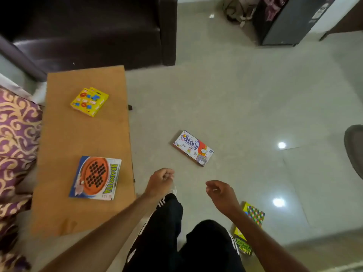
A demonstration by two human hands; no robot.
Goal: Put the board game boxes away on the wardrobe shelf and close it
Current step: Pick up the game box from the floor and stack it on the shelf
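Several board game boxes lie about. A yellow box and a Brainvita box rest on the low wooden table. On the floor ahead lies a white Tambola box. A yellow Ludo box lies on the floor by my right leg, partly hidden by my right forearm. My left hand hangs above the floor beside the table's edge, fingers curled, holding nothing. My right hand hovers loosely curled and empty, just left of the Ludo box. No wardrobe is in view.
A dark sofa stands behind the table. A purple patterned bed cover is at the left. A dark fridge with cables beside it stands at the back right. A dark chair edge shows at the right.
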